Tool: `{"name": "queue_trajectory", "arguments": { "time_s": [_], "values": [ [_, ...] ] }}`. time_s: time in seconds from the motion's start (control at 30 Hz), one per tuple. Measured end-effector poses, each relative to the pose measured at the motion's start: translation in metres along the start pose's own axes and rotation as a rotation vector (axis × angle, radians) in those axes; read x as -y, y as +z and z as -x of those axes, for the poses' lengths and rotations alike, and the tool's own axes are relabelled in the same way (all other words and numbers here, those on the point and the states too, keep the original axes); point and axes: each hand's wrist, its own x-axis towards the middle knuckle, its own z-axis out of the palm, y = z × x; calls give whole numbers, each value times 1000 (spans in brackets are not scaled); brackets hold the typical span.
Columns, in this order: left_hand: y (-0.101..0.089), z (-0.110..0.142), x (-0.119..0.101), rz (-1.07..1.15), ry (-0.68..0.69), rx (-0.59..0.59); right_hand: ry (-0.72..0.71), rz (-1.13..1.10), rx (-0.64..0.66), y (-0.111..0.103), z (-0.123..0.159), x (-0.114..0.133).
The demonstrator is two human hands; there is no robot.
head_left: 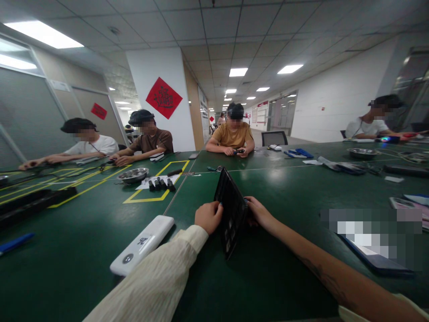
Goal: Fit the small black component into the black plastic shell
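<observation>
A thin black tablet-like panel [231,212] stands on edge above the green table, turned so that I see one broad face at a steep angle. Pale squarish marks show low on that face; its exact kind is unclear. My left hand [208,217] is closed on its left side, the thumb pressed to the surface. On the other side my right hand [259,212] grips the edge, its fingers partly hidden behind the panel. Beside my left forearm lies a white power bank [142,246] with a number label and a round dark spot.
Left of centre are a metal bowl [133,175] and several short black cylinders [162,184] on paper within yellow tape. A pixelated dark flat item [375,252] lies at right. A blue pen-like object [16,243] is far left. Several people [233,134] sit around the table.
</observation>
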Motion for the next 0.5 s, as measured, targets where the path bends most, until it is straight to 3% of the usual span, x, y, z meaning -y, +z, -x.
{"name": "queue_trajectory", "arguments": {
  "time_s": [0.5],
  "values": [
    [1, 0, 1, -6, 5, 4, -4, 1, -1, 0, 1, 1]
  ]
}}
